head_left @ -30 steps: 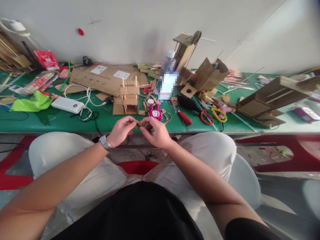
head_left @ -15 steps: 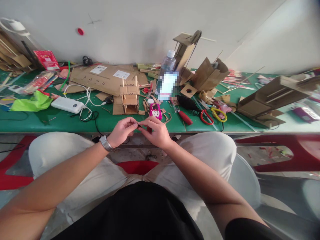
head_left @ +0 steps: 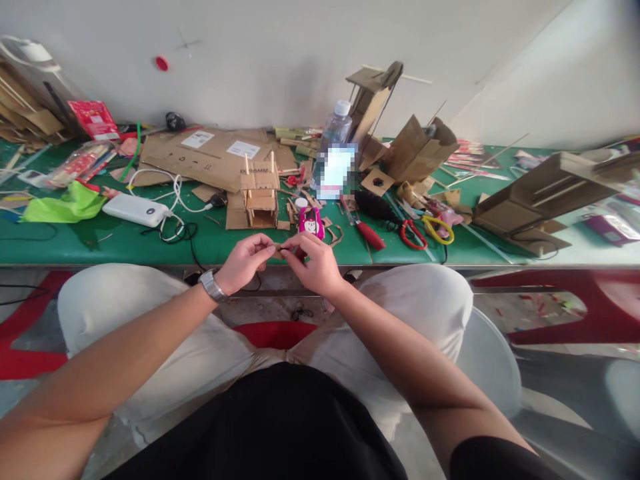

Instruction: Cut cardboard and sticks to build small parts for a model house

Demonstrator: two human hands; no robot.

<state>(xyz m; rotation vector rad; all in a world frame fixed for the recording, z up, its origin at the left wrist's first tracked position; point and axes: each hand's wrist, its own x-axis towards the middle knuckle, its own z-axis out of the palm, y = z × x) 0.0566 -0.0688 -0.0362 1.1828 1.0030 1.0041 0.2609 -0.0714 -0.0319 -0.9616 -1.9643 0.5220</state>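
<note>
Just over the front edge of the table, my left hand (head_left: 249, 263) and my right hand (head_left: 315, 263) meet with thumbs and forefingers pinched. Between the fingertips is a small brown piece (head_left: 279, 249), like a scrap of cardboard; most of it is hidden. A dark bit shows at my right fingertips, too small to name. Right behind my hands lies a pink pouch (head_left: 311, 223) with a white cartoon face. A small cardboard structure with wooden sticks (head_left: 261, 193) stands behind my left hand.
On the green table (head_left: 115, 247) lie a white power bank (head_left: 135, 210), a flat cardboard box (head_left: 200, 157), a red-handled tool (head_left: 370, 235) and scissors (head_left: 413, 235). A plastic bottle (head_left: 337, 127) and cardboard constructions (head_left: 540, 197) stand behind and to the right.
My right fingertips have shifted slightly right, away from the left ones, and more of the small brown piece shows between them. The table things have not moved.
</note>
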